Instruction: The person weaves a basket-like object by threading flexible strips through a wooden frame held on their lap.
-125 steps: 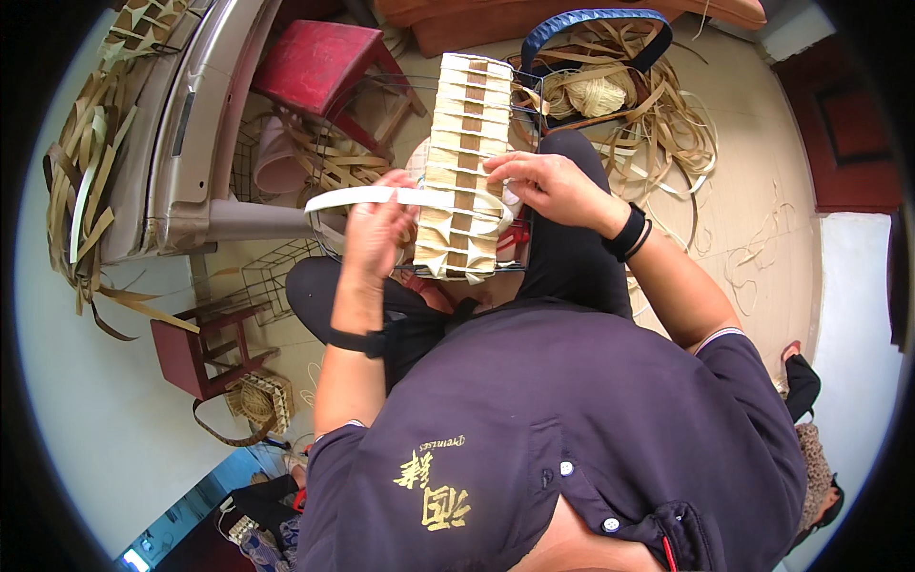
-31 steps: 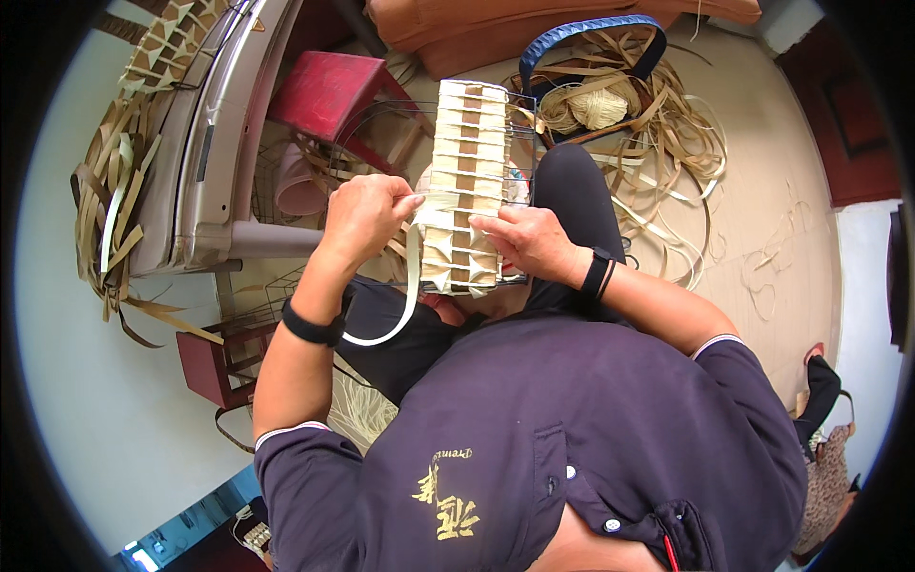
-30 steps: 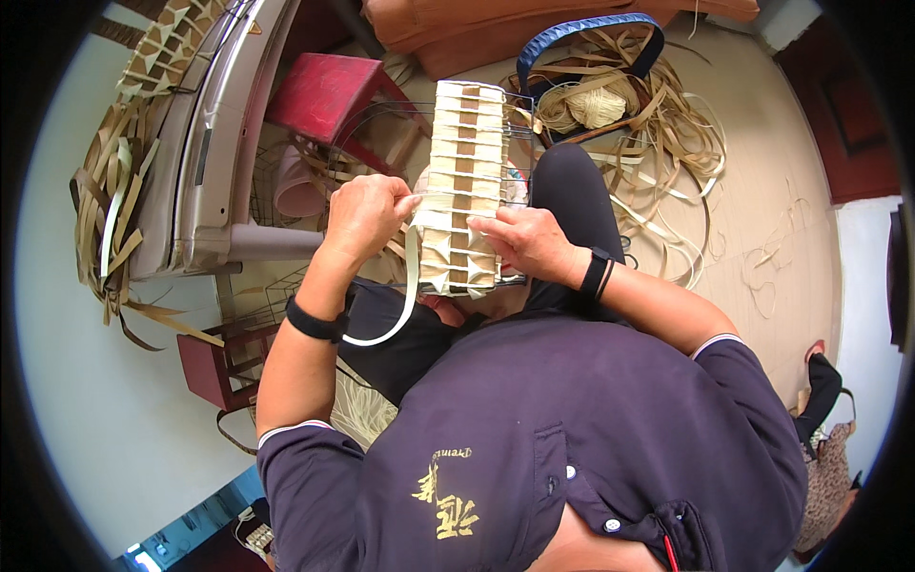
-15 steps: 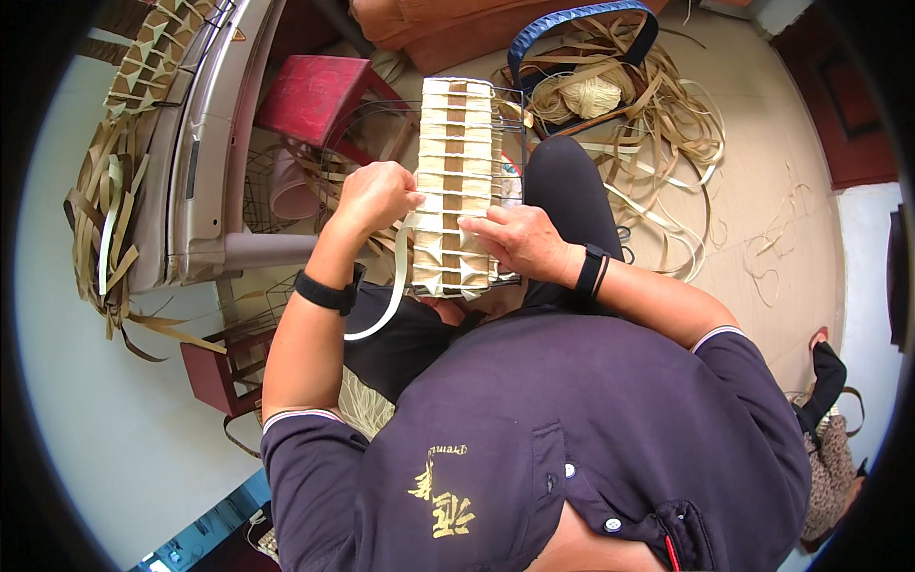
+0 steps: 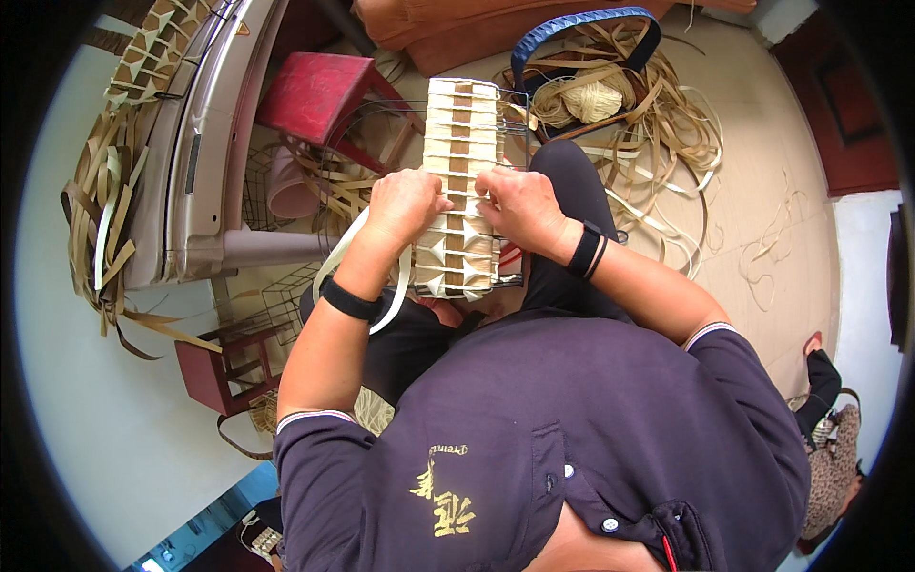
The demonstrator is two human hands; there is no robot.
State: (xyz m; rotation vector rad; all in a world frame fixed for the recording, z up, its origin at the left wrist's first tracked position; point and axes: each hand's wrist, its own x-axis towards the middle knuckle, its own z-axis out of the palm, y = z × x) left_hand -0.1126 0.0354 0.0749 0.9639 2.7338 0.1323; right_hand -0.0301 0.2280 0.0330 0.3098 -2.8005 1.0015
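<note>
A long woven panel (image 5: 462, 143) on a black wire frame stands upright over my lap, cream at the sides with a brown band down its middle. Cream cords cross it like rungs, and small folded points stick out on its lower part. My left hand (image 5: 408, 202) is closed in a pinch at the panel's left side, holding a flat cream strip (image 5: 404, 276) that loops below my wrist. At the right side my right hand (image 5: 522, 205) has curled fingers pressed together against the panel; what they grip is hidden.
A red stool (image 5: 310, 95) stands beyond my left hand, beside a grey machine-like body (image 5: 186, 181). Loose brown and cream strips (image 5: 681, 143) lie on the floor at right around a blue-handled basket (image 5: 581, 14) with a yarn ball (image 5: 591, 98). Another person (image 5: 831, 458) is at far right.
Both hands have come closer together over the panel, my right hand moving up and its fingers curling in. The cream strip now hangs in a wider loop around my left wrist.
</note>
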